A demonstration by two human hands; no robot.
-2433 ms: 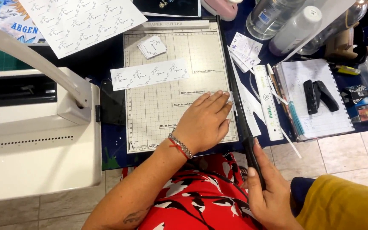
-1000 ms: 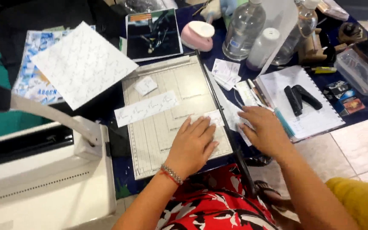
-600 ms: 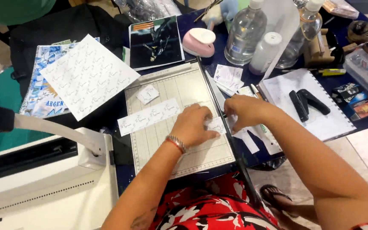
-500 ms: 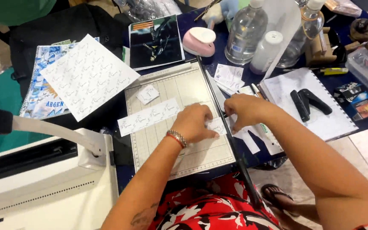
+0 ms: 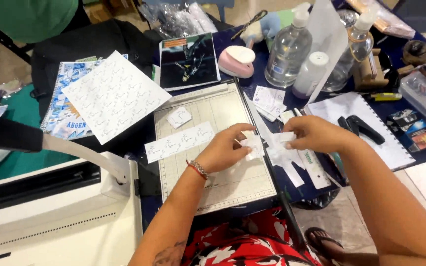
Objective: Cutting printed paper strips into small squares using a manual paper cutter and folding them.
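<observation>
Nearby, bottles (image 5: 288, 49) and perhaps a ruler (image 5: 313, 166) flank the trimmer (image 5: 232, 182).

Left hand (image 5: 223, 150) pinches a small paper slip (image 5: 253, 146) over the gridded cutting board (image 5: 232, 187). Right hand (image 5: 314, 134) grips another white slip (image 5: 286, 137) just beside it — a printed paper strip (image 5: 178, 143) lies left of the hands.
</observation>
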